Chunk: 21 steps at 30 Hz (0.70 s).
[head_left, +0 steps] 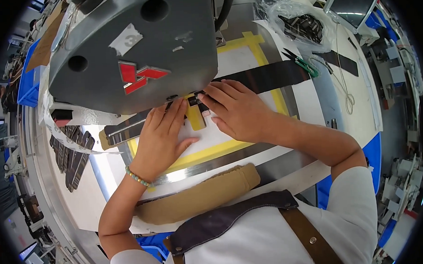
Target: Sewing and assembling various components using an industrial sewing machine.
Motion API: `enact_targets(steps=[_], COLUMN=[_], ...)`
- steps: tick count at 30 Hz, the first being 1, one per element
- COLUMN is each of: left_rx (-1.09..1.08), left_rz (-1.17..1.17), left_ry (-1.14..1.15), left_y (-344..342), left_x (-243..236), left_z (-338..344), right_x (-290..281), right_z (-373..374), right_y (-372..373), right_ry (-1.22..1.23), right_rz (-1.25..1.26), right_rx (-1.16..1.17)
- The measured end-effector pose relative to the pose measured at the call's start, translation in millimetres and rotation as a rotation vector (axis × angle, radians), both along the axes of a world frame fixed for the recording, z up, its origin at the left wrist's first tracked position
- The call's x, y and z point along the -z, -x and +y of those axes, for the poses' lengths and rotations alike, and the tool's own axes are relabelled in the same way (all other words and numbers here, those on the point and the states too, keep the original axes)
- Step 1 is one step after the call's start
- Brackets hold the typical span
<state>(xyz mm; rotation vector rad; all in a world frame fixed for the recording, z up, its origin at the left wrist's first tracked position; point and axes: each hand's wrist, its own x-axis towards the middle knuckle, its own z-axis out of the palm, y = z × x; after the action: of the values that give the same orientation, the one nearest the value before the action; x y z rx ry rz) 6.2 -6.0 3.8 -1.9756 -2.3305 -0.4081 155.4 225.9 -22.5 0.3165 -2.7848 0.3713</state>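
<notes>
Dark flat strip (275,77) extends right of the fingers (221,94), slightly parted on right hand (246,114) and left hand (159,134), their grip unclear.

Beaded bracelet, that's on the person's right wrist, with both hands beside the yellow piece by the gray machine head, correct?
Wrong wrist: the head view shows the beaded bracelet on the left wrist. The left hand and right hand are beside the yellow piece by the gray machine head.

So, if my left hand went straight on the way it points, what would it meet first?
Your left hand would likely meet the grey machine head just ahead; depth is unclear, so it might pass underneath.
</notes>
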Motion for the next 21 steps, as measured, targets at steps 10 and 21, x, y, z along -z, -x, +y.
enact_targets(steps=[10,21], left_rx=[0.071,0.082], left_rz=[0.103,0.11], left_ry=[0.081,0.041], left_y=[14,19], left_x=[-4,-1], left_z=[-1,3], right_x=[-1,0], right_z=[1,4], right_y=[1,7], right_ry=[-0.003,-0.04], right_rz=[0.015,0.03], right_rx=[-0.013,-0.018])
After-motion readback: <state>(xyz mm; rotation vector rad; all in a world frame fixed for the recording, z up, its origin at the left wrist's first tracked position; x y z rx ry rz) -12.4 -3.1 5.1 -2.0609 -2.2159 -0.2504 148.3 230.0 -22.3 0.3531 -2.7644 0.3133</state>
